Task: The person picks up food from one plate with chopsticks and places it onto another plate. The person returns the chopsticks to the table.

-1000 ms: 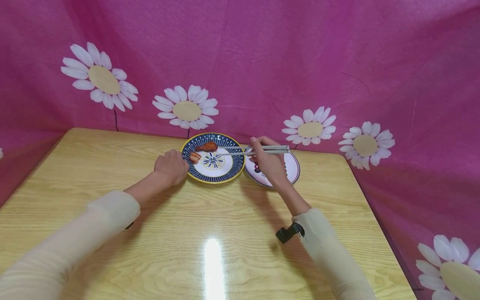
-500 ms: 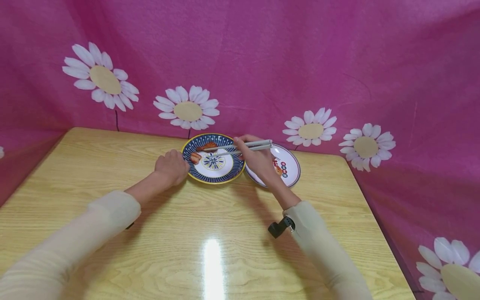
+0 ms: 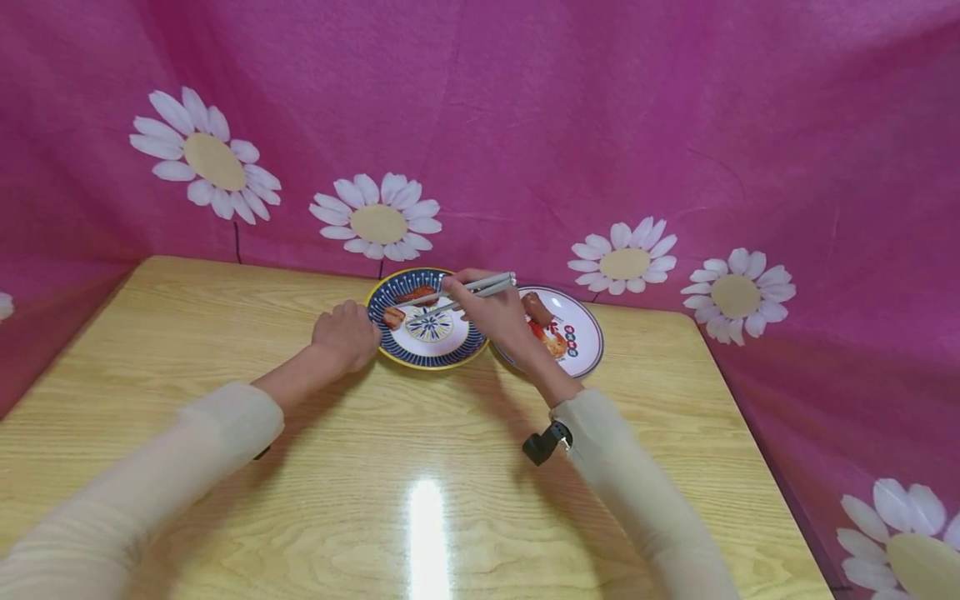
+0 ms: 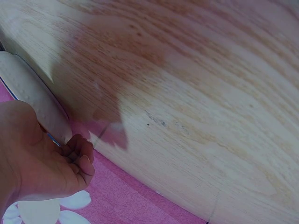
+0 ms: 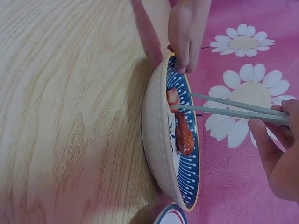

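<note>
My left hand [image 3: 345, 337] grips the left rim of a deep blue-and-white patterned plate [image 3: 442, 340]; the right wrist view shows fingers over the edge. Inside lie a glazed reddish-brown chicken piece [image 5: 185, 140] and a small striped chunk of meat [image 5: 173, 96]. My right hand [image 3: 491, 312] holds a pair of metal chopsticks [image 5: 224, 111], reaching in over the plate from the right. Their tips are slightly apart, right by the meat chunk; one overlaps it in the right wrist view. In the left wrist view, curled fingers of the left hand [image 4: 51, 163] show beside the plate's pale outer wall [image 4: 35, 91].
A white plate [image 3: 585, 333] with a dark rim stands close against the patterned plate's right side, partly behind my right hand. On it lie a brown sausage [image 3: 537, 308] and an orange-red piece [image 3: 553, 343]. Behind the wooden table [image 3: 345, 483] hangs a pink flowered cloth [image 3: 510, 125].
My right hand has moved left with the chopsticks, from over the white plate to the patterned plate, their tips reaching the meat chunk. More of the white plate shows. The left hand has stayed put.
</note>
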A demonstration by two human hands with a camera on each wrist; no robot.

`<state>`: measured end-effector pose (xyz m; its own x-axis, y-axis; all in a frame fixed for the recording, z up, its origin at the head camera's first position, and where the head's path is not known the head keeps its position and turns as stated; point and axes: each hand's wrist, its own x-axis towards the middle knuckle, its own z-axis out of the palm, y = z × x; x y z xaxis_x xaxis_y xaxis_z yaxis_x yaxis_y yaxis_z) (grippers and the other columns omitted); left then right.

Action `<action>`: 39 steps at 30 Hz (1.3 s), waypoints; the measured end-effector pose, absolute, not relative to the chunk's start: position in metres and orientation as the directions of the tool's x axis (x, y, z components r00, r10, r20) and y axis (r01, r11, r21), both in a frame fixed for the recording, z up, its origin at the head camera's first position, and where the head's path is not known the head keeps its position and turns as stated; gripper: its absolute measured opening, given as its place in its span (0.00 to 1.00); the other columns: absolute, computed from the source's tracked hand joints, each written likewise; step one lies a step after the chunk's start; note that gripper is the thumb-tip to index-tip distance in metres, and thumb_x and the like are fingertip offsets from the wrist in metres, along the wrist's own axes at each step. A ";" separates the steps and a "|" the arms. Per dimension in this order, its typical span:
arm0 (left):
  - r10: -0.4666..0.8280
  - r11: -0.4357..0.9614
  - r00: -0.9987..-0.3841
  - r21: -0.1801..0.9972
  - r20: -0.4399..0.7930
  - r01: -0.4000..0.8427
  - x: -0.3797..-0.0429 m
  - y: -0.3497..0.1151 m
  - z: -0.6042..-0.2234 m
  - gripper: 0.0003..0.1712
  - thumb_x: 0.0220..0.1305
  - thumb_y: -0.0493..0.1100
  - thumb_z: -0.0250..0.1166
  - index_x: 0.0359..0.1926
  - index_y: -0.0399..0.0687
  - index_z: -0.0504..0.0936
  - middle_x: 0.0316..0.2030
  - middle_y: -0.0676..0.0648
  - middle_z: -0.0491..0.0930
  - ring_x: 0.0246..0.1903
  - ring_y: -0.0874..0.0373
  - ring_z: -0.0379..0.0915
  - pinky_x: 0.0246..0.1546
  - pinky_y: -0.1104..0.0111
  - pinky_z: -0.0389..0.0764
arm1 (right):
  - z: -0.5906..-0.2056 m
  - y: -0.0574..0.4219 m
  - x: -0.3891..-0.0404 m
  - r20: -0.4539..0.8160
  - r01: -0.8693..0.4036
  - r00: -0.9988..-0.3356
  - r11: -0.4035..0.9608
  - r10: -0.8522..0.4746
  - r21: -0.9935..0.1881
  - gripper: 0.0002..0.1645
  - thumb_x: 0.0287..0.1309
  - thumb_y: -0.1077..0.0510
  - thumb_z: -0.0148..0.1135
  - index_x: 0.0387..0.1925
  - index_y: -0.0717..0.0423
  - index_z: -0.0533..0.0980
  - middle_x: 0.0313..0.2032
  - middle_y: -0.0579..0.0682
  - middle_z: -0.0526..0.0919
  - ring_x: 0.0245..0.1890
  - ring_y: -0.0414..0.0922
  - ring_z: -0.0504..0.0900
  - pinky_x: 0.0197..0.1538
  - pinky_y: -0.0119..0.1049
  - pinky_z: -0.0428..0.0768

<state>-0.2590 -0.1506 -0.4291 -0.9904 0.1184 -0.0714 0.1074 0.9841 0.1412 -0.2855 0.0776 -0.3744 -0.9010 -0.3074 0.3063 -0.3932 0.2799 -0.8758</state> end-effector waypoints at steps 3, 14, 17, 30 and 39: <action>0.122 0.984 -0.990 0.136 -0.077 0.111 -0.259 -0.151 -0.430 0.23 0.73 0.43 0.41 0.42 0.23 0.71 0.36 0.36 0.66 0.44 0.40 0.69 0.46 0.48 0.74 | -0.376 0.075 -0.288 0.301 -0.399 -0.897 0.300 -0.323 -0.867 0.14 0.63 0.52 0.67 0.37 0.61 0.86 0.28 0.50 0.85 0.26 0.44 0.84 0.30 0.43 0.84; 0.137 0.985 -0.988 0.112 -0.074 0.128 -0.259 -0.151 -0.432 0.23 0.74 0.43 0.40 0.42 0.24 0.71 0.35 0.36 0.65 0.43 0.40 0.69 0.45 0.48 0.74 | -0.370 0.065 -0.300 0.322 -0.478 -0.858 0.395 -0.400 -0.784 0.16 0.65 0.50 0.64 0.36 0.60 0.86 0.27 0.56 0.85 0.22 0.42 0.83 0.24 0.38 0.82; 0.135 0.985 -0.989 0.121 -0.064 0.126 -0.259 -0.151 -0.431 0.23 0.73 0.43 0.41 0.42 0.23 0.71 0.35 0.36 0.66 0.43 0.40 0.69 0.44 0.48 0.74 | -0.368 0.063 -0.303 0.320 -0.482 -0.856 0.403 -0.406 -0.778 0.16 0.66 0.51 0.63 0.35 0.61 0.86 0.28 0.58 0.86 0.22 0.42 0.83 0.25 0.43 0.83; 0.134 0.985 -0.988 0.118 -0.071 0.125 -0.260 -0.151 -0.432 0.23 0.73 0.44 0.41 0.43 0.23 0.72 0.36 0.35 0.67 0.44 0.40 0.69 0.46 0.48 0.74 | -0.358 0.053 -0.312 0.252 -0.446 -0.855 0.396 -0.453 -0.803 0.12 0.67 0.55 0.62 0.35 0.60 0.84 0.28 0.56 0.86 0.30 0.57 0.87 0.25 0.38 0.83; 0.120 0.985 -0.991 0.134 -0.063 0.111 -0.260 -0.152 -0.433 0.23 0.73 0.44 0.41 0.43 0.23 0.72 0.37 0.35 0.67 0.44 0.40 0.69 0.46 0.47 0.74 | -0.357 0.051 -0.314 0.246 -0.437 -0.846 0.352 -0.473 -0.828 0.12 0.67 0.57 0.60 0.35 0.62 0.83 0.26 0.56 0.86 0.26 0.51 0.87 0.23 0.39 0.82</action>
